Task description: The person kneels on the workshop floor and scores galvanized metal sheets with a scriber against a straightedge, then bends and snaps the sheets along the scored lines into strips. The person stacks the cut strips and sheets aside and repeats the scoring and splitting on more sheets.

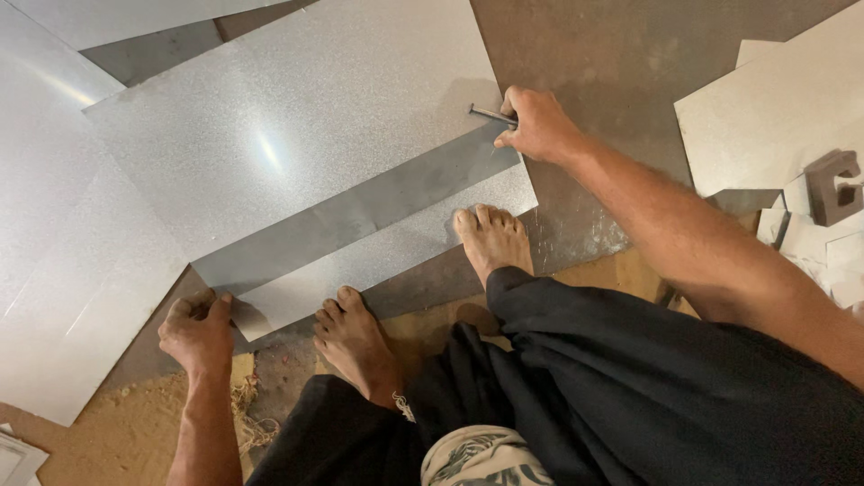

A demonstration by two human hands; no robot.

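Observation:
A large galvanized metal sheet [297, 126] lies on the floor with a bent strip along its near edge [378, 247]. My left hand [196, 331] is closed on the near left corner of that strip. My right hand [538, 124] grips a thin metal nail-like scriber [490, 113] and rests at the sheet's right edge, with the tool's tip on the metal. Both my bare feet [490, 238] [355, 337] stand at the sheet's near edge, and the right foot's toes press on the strip.
More metal sheets lie at the left [63, 270] and top left. Cut sheet pieces [765, 117] and a dark block [832, 184] sit at the right. The brown floor [630, 54] shows beyond the sheet, and sawdust covers the ground at bottom left [126, 423].

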